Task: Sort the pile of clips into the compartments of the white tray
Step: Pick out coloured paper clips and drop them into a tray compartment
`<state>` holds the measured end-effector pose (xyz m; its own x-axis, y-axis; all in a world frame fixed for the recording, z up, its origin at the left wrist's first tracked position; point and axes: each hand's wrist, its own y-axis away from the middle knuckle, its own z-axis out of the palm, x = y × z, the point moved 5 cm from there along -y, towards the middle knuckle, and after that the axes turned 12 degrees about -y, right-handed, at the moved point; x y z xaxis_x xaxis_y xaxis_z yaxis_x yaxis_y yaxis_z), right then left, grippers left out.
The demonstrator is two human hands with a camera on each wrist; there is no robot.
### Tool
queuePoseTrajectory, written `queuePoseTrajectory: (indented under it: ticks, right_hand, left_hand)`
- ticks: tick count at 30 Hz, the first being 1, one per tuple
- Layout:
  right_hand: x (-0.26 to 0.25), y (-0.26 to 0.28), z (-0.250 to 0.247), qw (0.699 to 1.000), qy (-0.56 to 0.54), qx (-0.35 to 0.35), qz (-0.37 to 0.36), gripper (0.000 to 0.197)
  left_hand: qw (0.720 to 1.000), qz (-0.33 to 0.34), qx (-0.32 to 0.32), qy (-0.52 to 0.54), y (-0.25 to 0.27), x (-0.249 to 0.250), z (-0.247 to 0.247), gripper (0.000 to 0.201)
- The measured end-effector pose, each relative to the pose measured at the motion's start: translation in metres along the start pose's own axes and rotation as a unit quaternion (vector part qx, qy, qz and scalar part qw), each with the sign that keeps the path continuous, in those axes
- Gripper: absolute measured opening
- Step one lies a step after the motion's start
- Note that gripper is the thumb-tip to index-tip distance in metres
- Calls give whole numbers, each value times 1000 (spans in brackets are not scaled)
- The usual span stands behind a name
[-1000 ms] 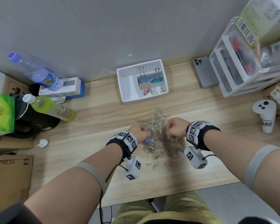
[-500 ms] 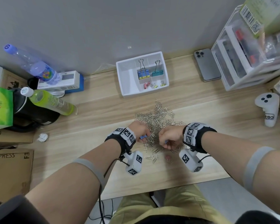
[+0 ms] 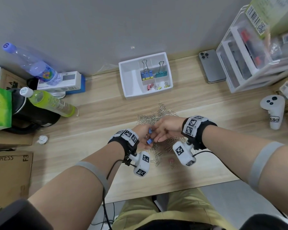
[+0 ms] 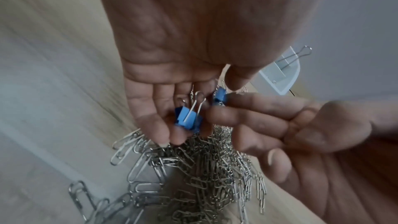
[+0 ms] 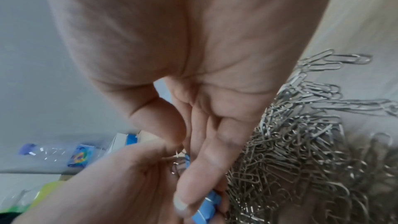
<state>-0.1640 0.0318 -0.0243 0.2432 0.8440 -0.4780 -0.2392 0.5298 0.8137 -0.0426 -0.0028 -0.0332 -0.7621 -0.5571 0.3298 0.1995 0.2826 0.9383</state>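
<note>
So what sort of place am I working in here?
Most likely a home or office desk pushed against a wall: a wood-grain desktop, a phone lying face down beside a clear plastic drawer unit, plus drink bottles and cardboard boxes at the left.
</note>
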Motion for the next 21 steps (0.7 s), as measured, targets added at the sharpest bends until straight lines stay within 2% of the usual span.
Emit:
queuePoseTrajectory:
  ticks: [4, 8, 10, 12, 14, 18, 21]
  right_hand:
    - [-8, 5, 5, 997, 72, -22, -8, 41]
    - [-8, 10, -2, 985, 169, 1, -27, 13]
    - [3, 12, -9, 960, 280, 21, -19, 9]
    - [19, 16, -12, 930, 368, 9, 11, 13]
    - [33, 18, -12, 908, 416, -13, 38, 23]
    - [47, 11, -6, 864, 501, 2, 46, 50]
    - [51, 7, 5, 818, 572, 14, 48, 42]
  left_hand:
    - [1000, 9, 27, 0, -7, 0, -7, 26]
    - [996, 16, 44, -79, -11, 0, -11, 33]
    - [993, 13, 60, -100, -13, -3, -16, 37]
    - [992, 10, 62, -113, -17, -7, -18, 36]
    - [991, 7, 62, -119, -17, -10, -20, 36]
    - [990, -2, 61, -129, -16, -15, -21, 38]
    - [990, -9, 55, -131, -18, -19, -20, 39]
